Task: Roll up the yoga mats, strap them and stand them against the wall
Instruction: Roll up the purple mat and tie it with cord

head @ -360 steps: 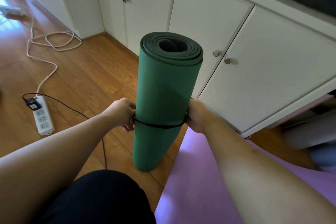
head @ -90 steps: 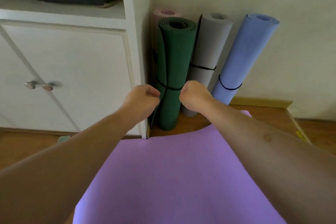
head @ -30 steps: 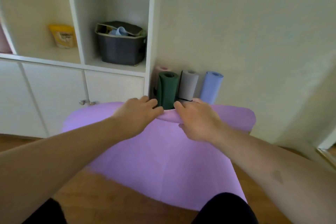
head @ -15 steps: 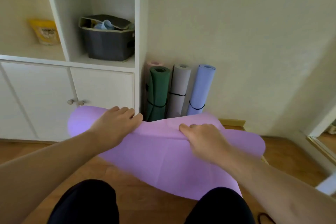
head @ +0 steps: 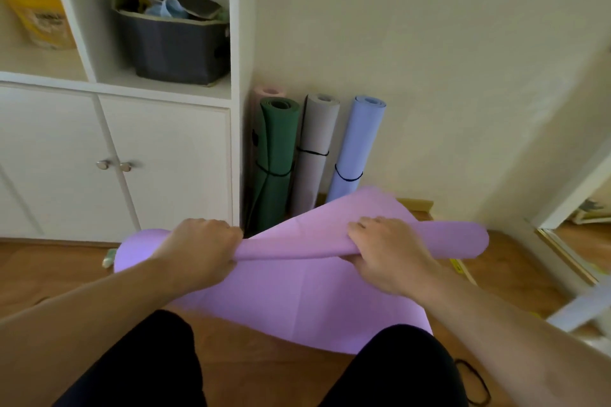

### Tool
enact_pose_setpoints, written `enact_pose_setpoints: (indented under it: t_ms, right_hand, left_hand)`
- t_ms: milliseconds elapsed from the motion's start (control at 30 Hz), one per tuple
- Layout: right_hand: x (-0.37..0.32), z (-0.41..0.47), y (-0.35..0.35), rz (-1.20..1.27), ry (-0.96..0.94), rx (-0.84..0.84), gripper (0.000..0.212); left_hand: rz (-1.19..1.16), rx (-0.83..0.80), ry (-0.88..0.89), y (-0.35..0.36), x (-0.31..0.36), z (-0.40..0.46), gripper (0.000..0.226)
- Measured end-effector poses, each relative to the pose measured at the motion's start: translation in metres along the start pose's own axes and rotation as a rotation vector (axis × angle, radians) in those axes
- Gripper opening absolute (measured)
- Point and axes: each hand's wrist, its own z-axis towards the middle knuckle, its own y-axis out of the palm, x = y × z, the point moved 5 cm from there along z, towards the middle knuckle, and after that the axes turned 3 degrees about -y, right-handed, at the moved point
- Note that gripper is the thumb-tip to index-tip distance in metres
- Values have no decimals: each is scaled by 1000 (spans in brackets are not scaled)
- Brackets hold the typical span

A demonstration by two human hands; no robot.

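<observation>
Your hands have gone from resting near the far edge of the purple mat (head: 297, 301) to curling round it. Half a second ago the edge was only lifted and pinched flat; now it is turned over toward you into a first loose fold. Your left hand (head: 201, 251) grips the fold near its left end, fingers wrapped under, and your right hand (head: 386, 251) grips it right of middle, knuckles up. The rest of the mat lies spread on the wood floor (head: 49, 268) between the fold and your knees.

The green mat (head: 276, 165) you strapped a few seconds ago stands in the corner with the grey mat (head: 315, 155) and the blue mat (head: 355, 149), each banded and leaning on the wall (head: 429, 76); a pink roll (head: 269, 91) shows behind them. So this looks like the last mat, with rolling barely begun. The fold looks slack and uneven, so tighten it before going on. A black strap (head: 476, 383) lies by your right knee.
</observation>
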Motion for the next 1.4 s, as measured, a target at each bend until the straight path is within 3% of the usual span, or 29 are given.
enact_pose_setpoints:
  t_ms: [100,233,367,467,567,700,867,967,1000,1067,1167,1233,1300,1400]
  right_hand:
    - [-3,8,10,128,17,-240,29]
    - [-11,17,4,163,34,-340,34]
    - [-26,29,-1,152,32,-369,30]
    - [-31,31,-3,85,3,-345,19]
    - [-31,26,3,44,-16,-325,16]
    - [-29,26,12,-25,-80,-219,21]
    - [-20,34,38,38,-61,-216,30]
    - [0,31,64,210,2,-249,31]
    - [12,28,70,249,31,-234,46]
    - [47,14,81,336,175,-137,77]
    - [113,-33,119,475,674,-8,71]
    - [144,-73,171,529,964,-131,56]
    - [152,-108,234,599,1109,-372,47]
    - [145,-142,323,780,1232,-617,71]
  left_hand:
    - [-59,-34,-30,6,1,-11,24]
    - [-267,30,-43,7,18,-20,40]
    - [-432,153,-42,2,67,-27,40]
    - [-521,82,-127,15,87,-27,41]
    - [-657,6,-173,29,86,-19,27]
    - [-581,-27,-141,33,83,-10,14]
    - [-242,-9,46,24,94,1,49]
    - [-189,36,114,26,100,17,62]
    - [-191,29,126,29,102,24,64]
    - [-193,5,145,37,108,37,63]
    - [-182,-27,187,53,127,60,57]
    - [-176,-39,215,68,143,78,57]
    - [-149,-66,253,86,163,96,59]
    - [-123,-109,283,112,189,122,59]
